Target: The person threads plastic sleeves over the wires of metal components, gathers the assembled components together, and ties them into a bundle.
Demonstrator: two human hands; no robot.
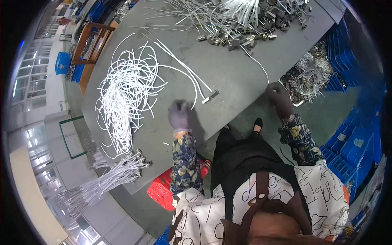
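Note:
My right hand [280, 100], in a dark glove, is closed at the table's right edge. A thin white cable [257, 62] runs to its fingers from the pile of metal-ended cables [253, 24] at the far side. A short white bent end [299, 103] shows just beyond that hand. My left hand [179, 115], in a greyish-purple glove, is low over the table; its fingers are blurred and partly hidden. Beside it lie a few white cables [185, 67], one with a white connector [206, 100] and a small dark metal piece [214, 94] near their ends.
A heap of loose white tubes or cables [122, 94] covers the left of the grey table [228, 98]. A bundle with metal ends [110, 175] overhangs its near-left edge. A bin of metal-ended cables [308, 73], blue crates [347, 139] and a red stool [161, 190] stand around it.

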